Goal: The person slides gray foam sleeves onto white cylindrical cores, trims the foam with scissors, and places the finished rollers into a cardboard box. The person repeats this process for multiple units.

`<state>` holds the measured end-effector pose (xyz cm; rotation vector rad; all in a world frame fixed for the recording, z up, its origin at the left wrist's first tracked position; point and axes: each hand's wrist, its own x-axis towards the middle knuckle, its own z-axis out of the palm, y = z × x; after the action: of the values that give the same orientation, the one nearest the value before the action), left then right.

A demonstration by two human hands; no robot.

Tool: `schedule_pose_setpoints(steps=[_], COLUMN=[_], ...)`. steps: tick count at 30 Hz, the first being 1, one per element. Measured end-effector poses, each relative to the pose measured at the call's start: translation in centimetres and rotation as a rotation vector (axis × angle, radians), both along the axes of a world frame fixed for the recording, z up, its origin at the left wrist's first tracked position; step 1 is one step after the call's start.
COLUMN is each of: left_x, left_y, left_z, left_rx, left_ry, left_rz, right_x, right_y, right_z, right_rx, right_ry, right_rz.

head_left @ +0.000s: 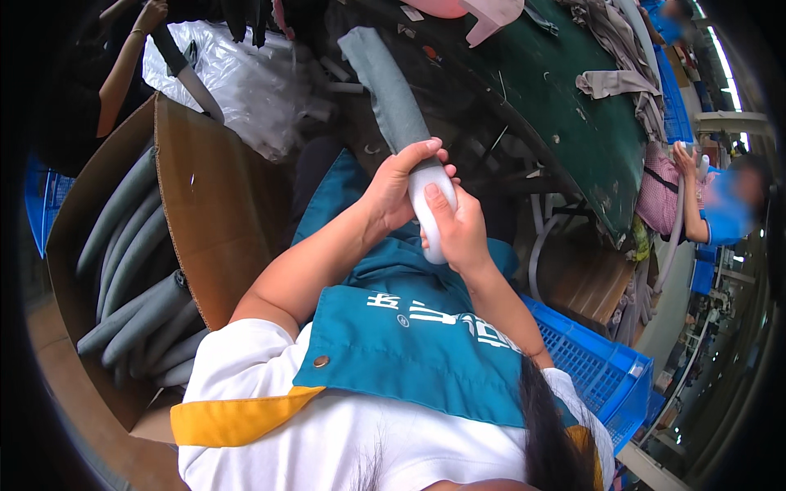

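Observation:
I hold a long white foam tube (pixel 431 214) that is partly sheathed in a grey fabric sleeve (pixel 388 86). My left hand (pixel 395 186) grips the tube where the grey sleeve ends. My right hand (pixel 460 231) wraps around the bare white end just below, thumb pressed along it. The sleeved part sticks up and away from me, toward the upper left. Both hands hover over my lap, above a teal apron (pixel 409 335).
An open cardboard box (pixel 205 204) on my left holds several grey-sleeved tubes (pixel 135 286). A blue plastic crate (pixel 598 368) sits at my right. A dark green table (pixel 565 106) with fabric pieces lies ahead. Another person (pixel 704 204) works at far right.

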<state>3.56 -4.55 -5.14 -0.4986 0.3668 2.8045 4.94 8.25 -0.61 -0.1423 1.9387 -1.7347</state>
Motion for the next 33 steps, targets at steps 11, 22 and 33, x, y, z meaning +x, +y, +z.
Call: schedule_pose_setpoints(steps=[11,22,33], left_x=[-2.0,-4.6,-4.6], left_y=[-1.7,-6.6,-7.1], left_z=[1.8,3.1,3.9], left_rx=[-0.176,-0.127,-0.223], left_ry=[0.024,0.164,0.275], left_rz=[0.117,0.202,0.164], right_x=[0.6,2.2,1.0], right_y=[0.8,1.1,1.9], right_z=[-0.2,0.9,0.6], right_rx=[0.01,0.065,0.085], right_ry=[0.057,0.135,0.124], right_rz=[0.034,0.122,0.143])
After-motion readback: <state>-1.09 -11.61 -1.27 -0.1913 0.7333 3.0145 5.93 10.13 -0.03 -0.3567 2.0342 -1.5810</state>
